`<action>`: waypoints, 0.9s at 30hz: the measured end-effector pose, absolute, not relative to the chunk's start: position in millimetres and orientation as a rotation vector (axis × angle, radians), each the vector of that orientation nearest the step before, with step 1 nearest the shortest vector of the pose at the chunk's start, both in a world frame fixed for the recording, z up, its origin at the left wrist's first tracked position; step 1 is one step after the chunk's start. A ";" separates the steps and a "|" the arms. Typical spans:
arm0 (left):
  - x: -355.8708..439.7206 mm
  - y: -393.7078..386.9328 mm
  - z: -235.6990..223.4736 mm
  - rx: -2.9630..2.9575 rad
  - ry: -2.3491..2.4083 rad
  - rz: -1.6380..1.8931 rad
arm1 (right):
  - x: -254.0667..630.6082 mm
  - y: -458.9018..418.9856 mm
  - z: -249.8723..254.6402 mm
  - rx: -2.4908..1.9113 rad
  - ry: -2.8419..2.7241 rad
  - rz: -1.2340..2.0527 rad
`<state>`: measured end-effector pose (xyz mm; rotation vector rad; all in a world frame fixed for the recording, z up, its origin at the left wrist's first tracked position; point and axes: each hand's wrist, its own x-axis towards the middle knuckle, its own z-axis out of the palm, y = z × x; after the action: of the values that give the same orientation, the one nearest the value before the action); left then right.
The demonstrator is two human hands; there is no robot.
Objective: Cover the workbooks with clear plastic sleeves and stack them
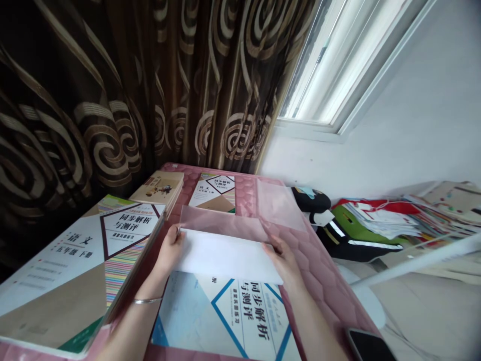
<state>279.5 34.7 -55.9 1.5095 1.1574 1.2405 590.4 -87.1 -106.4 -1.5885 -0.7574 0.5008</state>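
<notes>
My left hand (169, 251) pinches the left edge of a white sheet (225, 255), fingers closed. At its other end my right hand (283, 256) grips the same sheet between thumb and fingers. Just beyond it a translucent plastic sheet (221, 222) spreads out; whether the two are joined I cannot tell. Below the hands lies a blue-and-white workbook (229, 316) with Chinese lettering, its far part hidden by the white sheet. A silvery bracelet (147, 301) circles my left wrist.
A large workbook stack (82, 271) stands at the left, with tan booklets (160, 188) behind. Another workbook (214, 193) and clear plastic sheets (280, 200) lie on the pink quilted surface (319, 281). A phone (370, 346) is at front right, bags and papers (379, 220) beyond.
</notes>
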 end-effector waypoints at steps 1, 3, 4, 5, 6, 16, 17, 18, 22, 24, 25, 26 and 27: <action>279.6 34.3 -55.5 1.510 1.153 1.246 | 588.3 -87.8 -103.0 -1.567 -0.704 0.569; 279.8 33.8 -54.6 1.506 1.151 1.243 | 585.2 -89.0 -97.0 -1.529 -0.646 0.669; 279.8 33.6 -54.1 1.499 1.156 1.234 | 584.5 -89.3 -95.3 -1.512 -0.649 0.685; 279.8 33.4 -53.6 1.487 1.161 1.221 | 584.3 -89.2 -94.5 -1.501 -0.665 0.689; 279.7 33.0 -53.0 1.471 1.162 1.204 | 584.7 -88.7 -94.6 -1.492 -0.686 0.684; 281.0 27.9 -49.7 1.461 1.230 1.119 | 587.7 -85.4 -99.5 -1.442 -0.780 0.594; 281.5 28.5 -51.5 1.453 1.243 1.128 | 587.0 -85.7 -98.6 -1.440 -0.774 0.594; 282.0 29.1 -53.4 1.449 1.255 1.139 | 586.4 -86.0 -97.9 -1.444 -0.770 0.591; 283.1 31.2 -58.2 1.459 1.284 1.200 | 584.0 -86.7 -95.2 -1.460 -0.773 0.591; 283.3 31.4 -57.6 1.468 1.265 1.204 | 583.1 -87.1 -93.8 -1.458 -0.779 0.605; 283.4 31.3 -56.9 1.475 1.254 1.207 | 582.7 -87.3 -93.0 -1.460 -0.780 0.610; 283.4 31.2 -56.1 1.484 1.247 1.210 | 582.6 -87.6 -92.3 -1.463 -0.781 0.615; 283.3 31.2 -55.4 1.493 1.245 1.214 | 582.6 -87.9 -91.6 -1.468 -0.782 0.619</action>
<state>283.3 31.2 -55.4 1.4934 1.2447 1.2142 582.6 -87.9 -91.6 -1.4684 -0.7822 0.6186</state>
